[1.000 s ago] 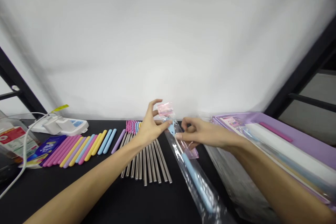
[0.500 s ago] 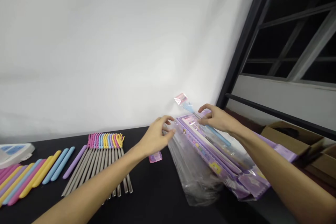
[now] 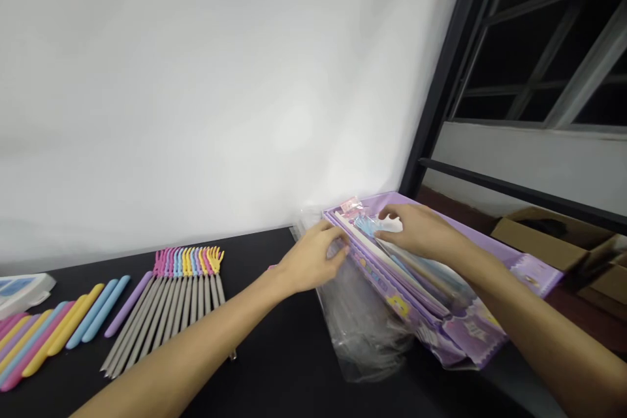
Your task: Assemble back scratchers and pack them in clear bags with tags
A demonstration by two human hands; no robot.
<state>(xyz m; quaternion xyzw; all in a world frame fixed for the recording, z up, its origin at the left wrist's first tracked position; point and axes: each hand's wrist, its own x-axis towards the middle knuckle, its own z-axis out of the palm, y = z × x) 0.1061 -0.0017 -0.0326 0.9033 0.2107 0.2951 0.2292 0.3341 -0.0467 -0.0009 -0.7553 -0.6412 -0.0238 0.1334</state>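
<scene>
The white device (image 3: pixel 24 294) and the coloured handles (image 3: pixel 73 328) are cut off by the left edge, and several metal rods (image 3: pixel 166 313) are partly hidden by the left forearm (image 3: pixel 210 339). The packets (image 3: pixel 435 281) are partly covered by the right hand (image 3: pixel 416 228); the print on 1 pink label (image 3: pixel 351 206) is too small to be read.

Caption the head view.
Right hand over open purple printed box, left hand at its side; silver metal rods with colourful hand-shaped tips.
</scene>
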